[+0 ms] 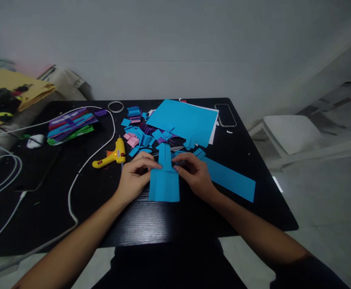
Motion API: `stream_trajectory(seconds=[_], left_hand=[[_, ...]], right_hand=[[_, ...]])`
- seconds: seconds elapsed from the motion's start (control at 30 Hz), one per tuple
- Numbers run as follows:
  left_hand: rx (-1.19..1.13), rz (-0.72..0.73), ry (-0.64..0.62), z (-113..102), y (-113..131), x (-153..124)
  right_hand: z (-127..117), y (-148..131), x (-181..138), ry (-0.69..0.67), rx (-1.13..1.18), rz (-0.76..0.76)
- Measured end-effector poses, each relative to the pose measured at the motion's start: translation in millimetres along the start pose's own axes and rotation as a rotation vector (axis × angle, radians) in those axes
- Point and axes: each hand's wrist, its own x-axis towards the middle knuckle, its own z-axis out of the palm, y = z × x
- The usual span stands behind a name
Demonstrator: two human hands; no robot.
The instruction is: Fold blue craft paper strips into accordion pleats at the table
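Note:
A folded blue paper piece (164, 184) lies on the black table (151, 220) right in front of me, with a narrow strip rising from its top. My left hand (135, 176) pinches its upper left edge with curled fingers. On the other side, my right hand (195, 173) pinches the upper right edge the same way. Both hands press the fold near the strip's base.
A long blue strip (231, 180) lies to the right. Behind the hands sit a big blue sheet (184, 120), scattered blue, pink and purple scraps (141, 134), a yellow glue gun (111, 156) with white cable (73, 188), a stack of coloured paper (70, 124), a tape ring (115, 106) and a phone (225, 115).

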Motion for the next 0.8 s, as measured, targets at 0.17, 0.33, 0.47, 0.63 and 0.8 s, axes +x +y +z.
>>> stream_trajectory(seconds=[0.17, 0.33, 0.47, 0.63, 0.8], left_hand=[[0.092, 0.088, -0.038, -4, -2, 2], [0.204, 0.155, -0.145, -2, -4, 0], [0.034, -0.062, -0.08, 1, -6, -3], [0.047, -0.33, -0.193, 5, -11, -3], [0.129, -0.335, -0.21, 6, -13, -4]], right_hand=[[2, 3, 2, -0.014, 0.201, 0.242], [3, 5, 1, -0.055, 0.204, 0.286], [4, 7, 1, 0.003, 0.139, 0.201], [8, 8, -3, 0.007, 0.021, 0.114], [8, 8, -6, -0.042, -0.09, 0.012]])
